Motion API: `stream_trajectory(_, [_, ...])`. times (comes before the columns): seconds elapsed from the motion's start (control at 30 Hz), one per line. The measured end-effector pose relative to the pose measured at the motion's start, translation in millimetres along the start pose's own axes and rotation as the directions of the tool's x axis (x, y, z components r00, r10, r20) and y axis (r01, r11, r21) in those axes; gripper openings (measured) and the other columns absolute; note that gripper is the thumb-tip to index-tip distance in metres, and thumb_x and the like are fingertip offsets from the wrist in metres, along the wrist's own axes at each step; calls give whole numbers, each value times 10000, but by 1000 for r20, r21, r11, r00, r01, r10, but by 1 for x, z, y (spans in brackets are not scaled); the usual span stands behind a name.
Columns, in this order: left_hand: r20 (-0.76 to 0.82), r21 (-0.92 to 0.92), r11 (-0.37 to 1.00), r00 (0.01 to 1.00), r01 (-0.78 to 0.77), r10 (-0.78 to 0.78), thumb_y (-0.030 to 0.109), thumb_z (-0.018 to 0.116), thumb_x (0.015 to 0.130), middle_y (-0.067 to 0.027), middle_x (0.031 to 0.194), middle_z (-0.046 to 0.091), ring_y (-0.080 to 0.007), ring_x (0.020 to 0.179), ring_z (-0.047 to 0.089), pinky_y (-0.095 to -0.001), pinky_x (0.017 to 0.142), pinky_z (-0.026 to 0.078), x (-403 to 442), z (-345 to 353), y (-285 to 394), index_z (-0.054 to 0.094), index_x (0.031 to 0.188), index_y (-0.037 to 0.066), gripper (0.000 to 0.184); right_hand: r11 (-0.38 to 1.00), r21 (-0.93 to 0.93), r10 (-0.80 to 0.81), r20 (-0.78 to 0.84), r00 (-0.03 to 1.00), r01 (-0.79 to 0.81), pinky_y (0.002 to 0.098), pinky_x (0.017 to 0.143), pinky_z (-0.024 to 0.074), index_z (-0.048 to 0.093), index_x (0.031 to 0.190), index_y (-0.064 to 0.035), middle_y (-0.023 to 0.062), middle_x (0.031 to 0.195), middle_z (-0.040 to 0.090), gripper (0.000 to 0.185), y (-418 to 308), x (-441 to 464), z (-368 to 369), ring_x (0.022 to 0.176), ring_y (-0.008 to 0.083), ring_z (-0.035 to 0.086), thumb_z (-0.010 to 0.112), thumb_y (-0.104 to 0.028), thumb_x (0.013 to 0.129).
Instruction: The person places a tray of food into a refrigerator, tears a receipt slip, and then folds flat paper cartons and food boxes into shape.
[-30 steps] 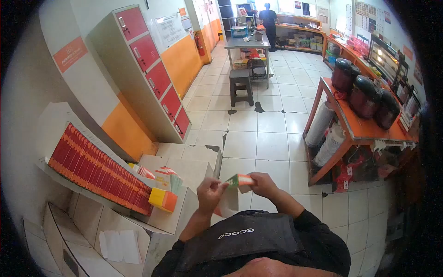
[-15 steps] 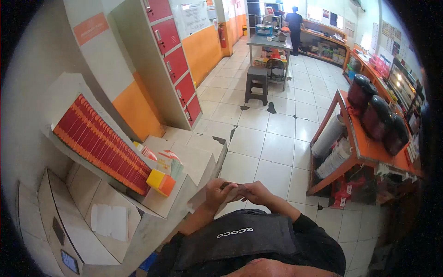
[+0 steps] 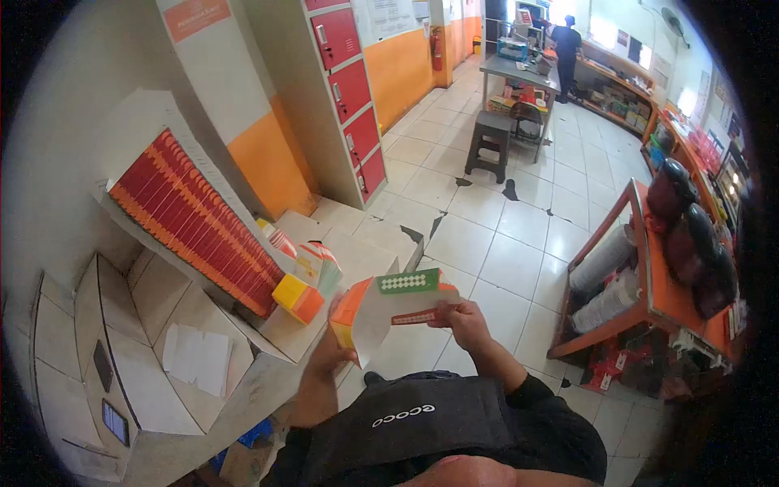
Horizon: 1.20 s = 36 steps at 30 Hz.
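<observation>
A partly opened paper carton (image 3: 372, 318), orange and yellow outside and white inside, is between my hands above the floor. My left hand (image 3: 329, 357) grips its orange and yellow side. My right hand (image 3: 464, 321) pinches its other side, near a green panel and a red panel with white marks. Left of my left hand, a yellow and orange box (image 3: 298, 299) stands on the tiled ledge beside folded cartons (image 3: 318, 264). A long white box (image 3: 235, 280) holds a tight row of red and orange flat packs (image 3: 195, 219).
White paper sheets (image 3: 197, 358) and a phone (image 3: 115, 422) lie on the tiled surface at left. Red lockers (image 3: 351, 91) stand behind. An orange table (image 3: 641, 243) with dark containers is at right. Further back are a stool (image 3: 488, 146), a metal table (image 3: 519, 71) and a person (image 3: 565, 57).
The carton has been spread open between my hands, which have moved apart. The camera view has turned left, so the room appears shifted to the right.
</observation>
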<state>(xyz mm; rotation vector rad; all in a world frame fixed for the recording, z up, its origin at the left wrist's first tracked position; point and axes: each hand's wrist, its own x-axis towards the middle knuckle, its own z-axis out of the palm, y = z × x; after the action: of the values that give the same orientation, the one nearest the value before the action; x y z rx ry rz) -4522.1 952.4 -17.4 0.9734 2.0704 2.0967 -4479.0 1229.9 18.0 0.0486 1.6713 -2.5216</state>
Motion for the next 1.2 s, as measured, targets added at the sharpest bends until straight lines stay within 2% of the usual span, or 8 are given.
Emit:
stream_trajectory(0.4, [-124,-770,585,840,254,-528,673,593,662,-182,1292,411,-324,1204,395,-424,1014,300,-15,-36,1,253,1350,6,1017,733,-53,621,459,635,-678,243,435,468,599,865,-7,100,818,633,100,52,92,70,598,168,604,594,-89,807])
stream_trajectory(0.63, [-191,-852,515,856,98,-480,663,560,708,-182,1301,401,-302,1206,401,-409,1018,311,-20,-160,-16,220,1364,10,986,975,-63,223,318,921,-215,279,757,478,634,861,-5,73,834,637,109,59,194,107,799,166,603,532,4,825])
stream_trajectory(0.73, [-183,-835,530,833,148,-521,615,576,729,-165,1328,365,-262,1205,402,-390,1015,320,-41,-206,-33,190,1377,38,950,836,-502,106,546,831,223,291,827,460,665,925,-37,87,1077,614,177,60,226,127,933,203,609,591,28,778])
stream_trajectory(0.83, [-332,-631,696,693,341,-640,542,622,733,-140,1365,308,-241,1224,367,-376,1005,327,-53,-215,-24,168,1386,70,925,717,-360,-147,759,634,597,310,849,451,692,844,-70,115,1105,603,144,64,250,145,973,226,595,623,11,746])
stream_trajectory(0.93, [-300,-659,721,804,215,-514,327,652,795,-125,1351,302,-240,1237,325,-369,999,316,-75,-200,-83,118,1397,99,836,820,-212,-206,757,620,531,317,910,412,702,788,-83,136,1198,548,137,67,258,157,1088,237,535,647,14,709])
stream_trajectory(1.07, [-421,-822,544,464,170,-780,75,689,745,-169,1326,333,-250,1206,374,-359,984,336,-63,-173,-35,161,1374,64,821,846,-196,-167,786,595,496,327,948,386,682,904,-73,132,1229,525,215,95,288,152,1150,246,490,671,-10,699])
stream_trajectory(1.17, [-781,-411,858,367,307,-505,86,728,712,-181,1299,374,-247,1182,405,-349,972,354,-71,-179,-57,229,1343,36,806,683,-688,246,534,809,245,351,961,377,616,1063,-60,138,1239,511,344,78,291,169,1165,258,472,662,-10,726])
stream_trajectory(1.2, [-828,-385,882,320,271,-460,134,784,655,-179,1280,402,-235,1180,407,-335,960,368,-63,-179,-52,306,1306,24,816,862,-505,299,579,758,45,347,955,383,527,1164,-59,132,1241,505,434,81,293,175,1154,248,476,642,-12,748])
